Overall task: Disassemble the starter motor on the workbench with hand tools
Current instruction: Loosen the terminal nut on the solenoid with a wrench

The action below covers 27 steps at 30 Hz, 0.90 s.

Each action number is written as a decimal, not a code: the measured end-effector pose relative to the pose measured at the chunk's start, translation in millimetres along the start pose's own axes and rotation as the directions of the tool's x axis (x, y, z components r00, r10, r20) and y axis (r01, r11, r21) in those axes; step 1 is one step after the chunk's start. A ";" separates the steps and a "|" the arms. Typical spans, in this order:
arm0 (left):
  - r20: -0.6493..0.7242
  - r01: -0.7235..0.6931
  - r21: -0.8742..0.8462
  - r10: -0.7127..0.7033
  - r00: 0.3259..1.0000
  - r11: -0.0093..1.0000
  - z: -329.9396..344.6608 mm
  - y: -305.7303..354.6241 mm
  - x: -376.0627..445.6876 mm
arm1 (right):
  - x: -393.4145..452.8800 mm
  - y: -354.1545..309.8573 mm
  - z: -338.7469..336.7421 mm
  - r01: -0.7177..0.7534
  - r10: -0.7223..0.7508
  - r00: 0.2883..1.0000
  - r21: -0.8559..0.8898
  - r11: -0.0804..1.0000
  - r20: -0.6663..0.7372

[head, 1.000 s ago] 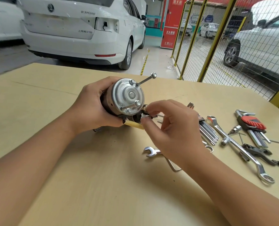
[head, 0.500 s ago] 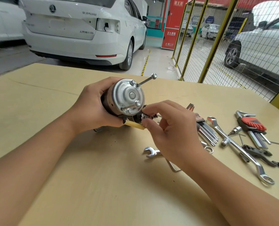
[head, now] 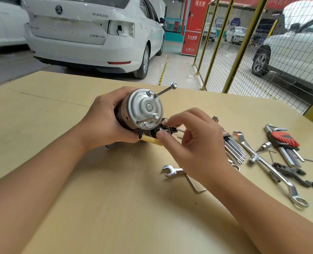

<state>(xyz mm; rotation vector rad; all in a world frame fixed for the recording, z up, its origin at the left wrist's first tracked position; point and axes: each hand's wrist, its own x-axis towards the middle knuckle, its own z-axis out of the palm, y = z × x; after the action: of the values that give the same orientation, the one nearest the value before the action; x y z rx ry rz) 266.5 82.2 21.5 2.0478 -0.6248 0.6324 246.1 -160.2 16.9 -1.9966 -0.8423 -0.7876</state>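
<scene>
The starter motor (head: 144, 109) lies on its side on the workbench (head: 60, 110), its round silver end cap facing me. One long through bolt (head: 165, 90) sticks far out of the cap at the upper right; a second bolt (head: 148, 119) is partly out lower down. My left hand (head: 104, 120) grips the motor body from the left. My right hand (head: 192, 142) pinches a small nut (head: 164, 121) on the black terminal at the motor's lower right, thumb below and forefinger above. A yellowish sleeve (head: 152, 140) pokes out under the terminal.
A combination wrench (head: 171, 171) and a bent hex key (head: 196, 186) lie just below my right hand. Further right are a hex key set (head: 234, 147), a long offset ring spanner (head: 272, 167), a red-handled folding key set (head: 283, 142) and a socket bit (head: 263, 146). Cars and a yellow mesh fence stand beyond the bench.
My right thumb and forefinger have shifted slightly around the terminal nut. The motor and my left hand stay where they were.
</scene>
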 end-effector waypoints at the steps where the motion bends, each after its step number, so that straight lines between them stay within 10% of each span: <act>1: 0.000 -0.001 -0.003 0.001 1.000 1.000 0.1 0.2 -0.1 | 1.1 0.9 -0.1 -0.017 0.017 1.000 -0.045 0.999 -0.009; 27: 0.006 0.035 0.010 -0.035 0.999 0.999 -0.6 6.7 -1.0 | -1.1 -0.7 -7.3 -0.033 0.031 0.989 0.012 0.999 0.148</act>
<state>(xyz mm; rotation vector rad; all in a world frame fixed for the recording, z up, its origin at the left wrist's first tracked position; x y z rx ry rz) 261.3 79.6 25.1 2.0664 -0.5888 0.6101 243.4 -166.4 19.8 -2.0694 -0.8955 -0.6192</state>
